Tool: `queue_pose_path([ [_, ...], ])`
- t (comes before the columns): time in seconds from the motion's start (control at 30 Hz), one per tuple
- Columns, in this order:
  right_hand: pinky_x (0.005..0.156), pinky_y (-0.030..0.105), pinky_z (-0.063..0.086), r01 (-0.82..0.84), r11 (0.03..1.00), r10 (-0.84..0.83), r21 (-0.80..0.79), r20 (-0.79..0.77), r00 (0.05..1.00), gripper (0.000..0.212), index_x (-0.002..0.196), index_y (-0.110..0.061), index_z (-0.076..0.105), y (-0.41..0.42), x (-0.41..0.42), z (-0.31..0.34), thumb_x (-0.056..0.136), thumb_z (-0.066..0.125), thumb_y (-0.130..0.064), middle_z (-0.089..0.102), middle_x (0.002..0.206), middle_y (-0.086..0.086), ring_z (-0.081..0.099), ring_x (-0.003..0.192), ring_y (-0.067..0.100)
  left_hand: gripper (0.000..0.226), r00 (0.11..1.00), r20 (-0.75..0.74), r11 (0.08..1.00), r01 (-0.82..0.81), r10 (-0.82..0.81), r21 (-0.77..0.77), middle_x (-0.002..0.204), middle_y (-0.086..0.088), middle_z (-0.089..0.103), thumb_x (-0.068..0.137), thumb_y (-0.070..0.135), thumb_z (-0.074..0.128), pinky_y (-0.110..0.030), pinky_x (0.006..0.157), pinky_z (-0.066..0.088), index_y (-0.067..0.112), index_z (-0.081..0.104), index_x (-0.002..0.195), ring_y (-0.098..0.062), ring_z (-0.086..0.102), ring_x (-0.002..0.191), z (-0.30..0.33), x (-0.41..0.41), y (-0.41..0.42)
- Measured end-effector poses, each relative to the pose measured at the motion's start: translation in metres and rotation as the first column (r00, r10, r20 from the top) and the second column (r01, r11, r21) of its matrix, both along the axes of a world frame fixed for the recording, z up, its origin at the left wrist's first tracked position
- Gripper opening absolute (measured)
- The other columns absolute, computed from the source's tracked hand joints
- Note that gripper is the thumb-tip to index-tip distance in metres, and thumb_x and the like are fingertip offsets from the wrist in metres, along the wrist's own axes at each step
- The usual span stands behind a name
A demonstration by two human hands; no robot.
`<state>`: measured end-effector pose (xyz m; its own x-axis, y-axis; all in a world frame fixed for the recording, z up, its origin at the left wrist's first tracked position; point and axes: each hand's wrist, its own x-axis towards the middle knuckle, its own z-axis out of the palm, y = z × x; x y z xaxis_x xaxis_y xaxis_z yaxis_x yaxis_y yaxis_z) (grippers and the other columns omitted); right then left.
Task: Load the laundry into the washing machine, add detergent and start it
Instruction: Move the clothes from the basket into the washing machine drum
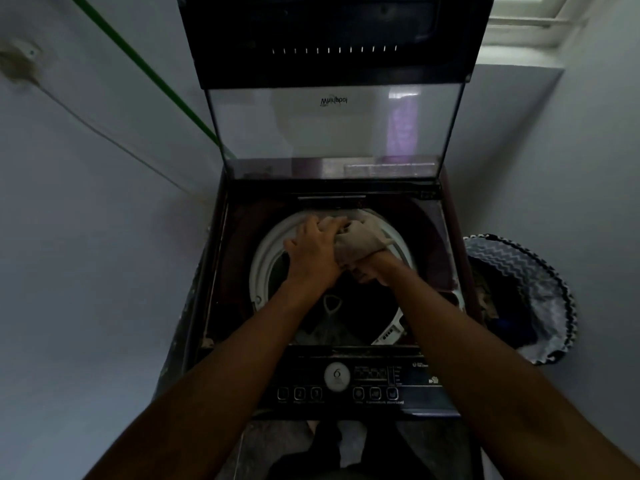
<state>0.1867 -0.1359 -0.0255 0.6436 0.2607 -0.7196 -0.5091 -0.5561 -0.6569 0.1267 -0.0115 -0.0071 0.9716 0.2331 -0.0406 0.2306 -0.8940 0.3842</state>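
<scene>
A top-loading washing machine (429, 244) stands in front of me with its glass lid (332, 126) raised upright. Its white drum rim (263, 268) circles a dark tub. Over the far part of the drum, my left hand (313, 252) and my right hand (367, 271) meet on a small beige cloth (360, 240). The left hand's fingers grip the cloth's far end. The right hand is mostly hidden under the cloth, which drapes over it. The control panel (346, 379) with a round dial and a row of buttons lies at the near edge.
A laundry basket (533, 282) with a zigzag-patterned liner stands on the floor to the right, with dark clothes inside. A green line (145, 71) and a pale cord run across the left wall. A window sill is at the upper right.
</scene>
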Motion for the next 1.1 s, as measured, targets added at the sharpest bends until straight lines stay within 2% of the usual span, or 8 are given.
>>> queue_pose_path([
  [0.17,0.091,0.052,0.054,-0.159,0.973,0.138,-0.17,-0.128,0.982,0.028,0.116,-0.005,0.053,-0.008,0.003,0.006,0.089,0.045,-0.001,0.057,0.108,0.015,0.058,0.105,0.037,0.059,0.993,-0.12,0.997,0.012,-0.021,-0.075,0.139,-0.001,0.038,0.076,0.036,0.063,-0.05,0.105,0.026,0.037,0.049,0.133,-0.024,0.04,0.128,-0.001,0.002,-0.009],
  [0.27,0.082,0.046,0.058,-0.09,0.975,0.074,-0.204,-0.084,0.994,0.014,0.1,-0.004,0.058,-0.013,0.004,0.003,0.091,0.05,-0.011,0.062,0.102,0.017,0.064,0.098,0.037,0.05,0.982,-0.151,0.987,0.091,-0.111,-0.13,0.131,0.002,0.049,0.08,0.027,0.063,-0.051,0.106,0.03,0.037,0.055,0.128,-0.02,0.047,0.122,-0.005,0.005,-0.012],
  [0.37,0.068,0.04,0.06,0.02,0.989,-0.017,-0.147,0.022,1.0,0.023,0.107,-0.002,0.06,-0.023,0.006,-0.006,0.092,0.052,-0.018,0.067,0.098,0.017,0.068,0.082,0.032,0.041,0.93,-0.299,0.965,0.15,-0.212,-0.217,0.124,0.001,0.06,0.085,0.023,0.059,-0.051,0.102,0.04,0.031,0.058,0.125,-0.021,0.056,0.114,-0.007,0.01,-0.022],
  [0.53,0.051,0.035,0.054,0.166,0.986,-0.158,-0.005,0.265,0.951,0.015,0.08,-0.002,0.067,-0.055,0.015,-0.001,0.087,0.055,-0.009,0.069,0.072,0.017,0.064,0.054,0.025,0.014,0.962,-0.127,0.945,0.206,-0.244,-0.254,0.098,-0.004,0.065,0.09,0.028,0.059,-0.043,0.078,0.054,0.018,0.064,0.099,-0.023,0.062,0.09,-0.009,0.026,-0.056],
  [0.6,0.051,0.036,0.055,0.218,0.976,-0.189,-0.026,0.407,0.894,0.015,0.069,-0.004,0.065,-0.073,0.019,0.005,0.082,0.057,-0.003,0.067,0.063,0.015,0.063,0.052,0.024,0.011,0.962,-0.051,0.929,0.245,-0.269,-0.278,0.088,-0.003,0.063,0.091,0.029,0.057,-0.039,0.069,0.051,0.019,0.061,0.087,-0.025,0.062,0.083,-0.004,0.036,-0.076],
  [0.7,0.058,0.033,0.053,0.294,0.955,-0.232,-0.039,0.522,0.821,0.012,0.073,-0.004,0.069,-0.101,0.026,0.008,0.079,0.059,-0.005,0.067,0.066,0.01,0.064,0.059,0.021,0.015,0.948,0.009,0.909,0.308,-0.318,-0.28,0.086,-0.01,0.063,0.09,0.024,0.057,-0.041,0.068,0.048,0.011,0.061,0.085,-0.03,0.061,0.082,0.001,0.052,-0.105],
  [0.97,0.058,0.029,0.052,0.463,0.886,-0.397,0.037,0.575,0.715,0.015,0.071,-0.014,0.068,-0.18,0.034,0.006,0.074,0.058,-0.003,0.067,0.067,0.003,0.064,0.062,0.017,0.012,0.886,0.076,0.854,0.461,-0.457,-0.24,0.083,-0.002,0.054,0.089,0.023,0.059,-0.032,0.066,0.042,0.012,0.065,0.089,-0.02,0.055,0.078,-0.005,0.078,-0.179],
  [1.1,0.064,0.027,0.053,0.54,0.838,-0.502,0.076,0.494,0.71,0.017,0.076,-0.007,0.071,-0.225,0.035,-0.005,0.075,0.057,0.003,0.068,0.072,0.004,0.063,0.067,0.014,0.012,0.825,0.097,0.79,0.562,-0.557,-0.244,0.086,-0.004,0.057,0.089,0.02,0.062,-0.035,0.073,0.045,0.011,0.068,0.093,-0.02,0.056,0.082,-0.009,0.088,-0.218],
])
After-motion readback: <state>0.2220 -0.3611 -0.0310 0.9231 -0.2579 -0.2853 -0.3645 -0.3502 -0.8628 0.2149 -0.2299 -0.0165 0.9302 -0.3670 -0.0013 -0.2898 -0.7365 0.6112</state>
